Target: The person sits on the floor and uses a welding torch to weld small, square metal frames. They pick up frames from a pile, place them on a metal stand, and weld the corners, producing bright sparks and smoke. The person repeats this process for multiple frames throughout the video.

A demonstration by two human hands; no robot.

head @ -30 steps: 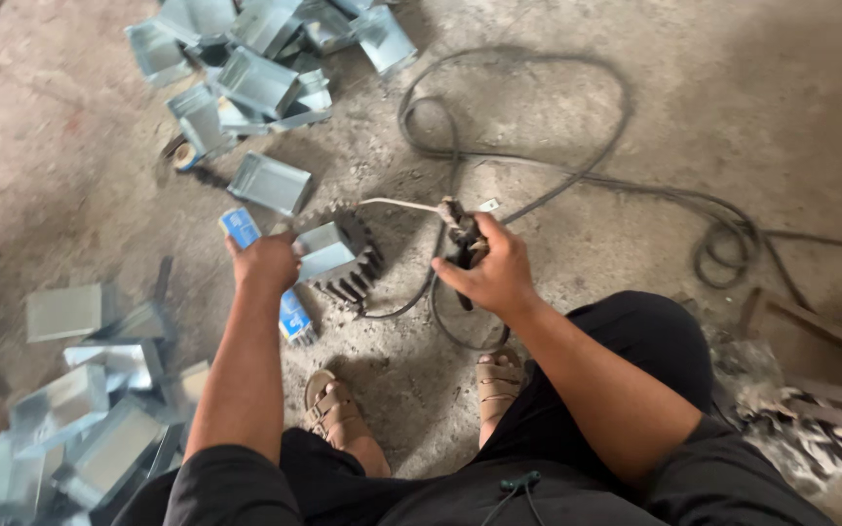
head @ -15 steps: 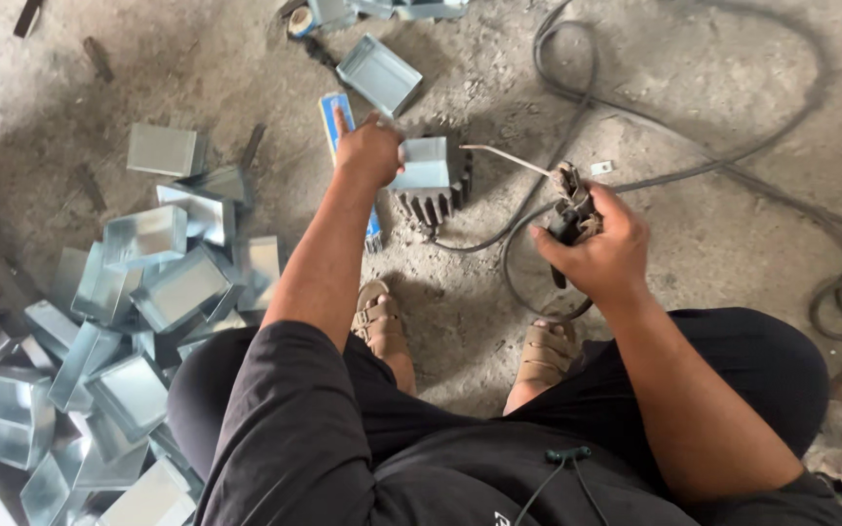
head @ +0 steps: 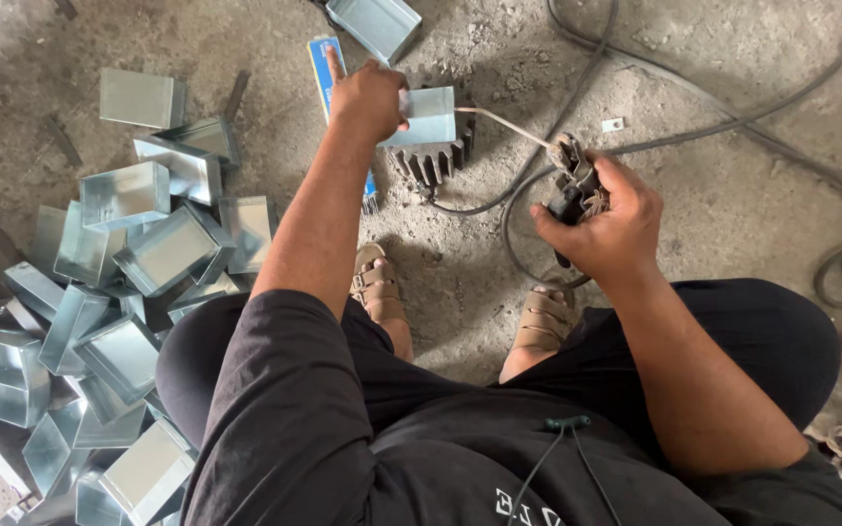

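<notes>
My left hand (head: pixel 367 97) grips a small open metal box (head: pixel 428 115) and holds it on top of a dark toothed gear (head: pixel 433 161) on the concrete floor. My right hand (head: pixel 601 219) is closed around a black electrode holder (head: pixel 569 185). A thin pale welding rod (head: pixel 504 127) runs from the holder to the right side of the box. A blue packet (head: pixel 325 58) lies on the floor just behind my left hand.
A heap of shiny metal boxes (head: pixel 129 263) fills the floor at my left. Another box (head: pixel 374 24) lies at the top edge. Black cables (head: pixel 733 107) loop across the floor at the right. My sandalled feet (head: pixel 379 287) rest below the gear.
The view has swung to the left, bringing the heap of boxes into sight. Both hands keep the same grip on the box and the holder.
</notes>
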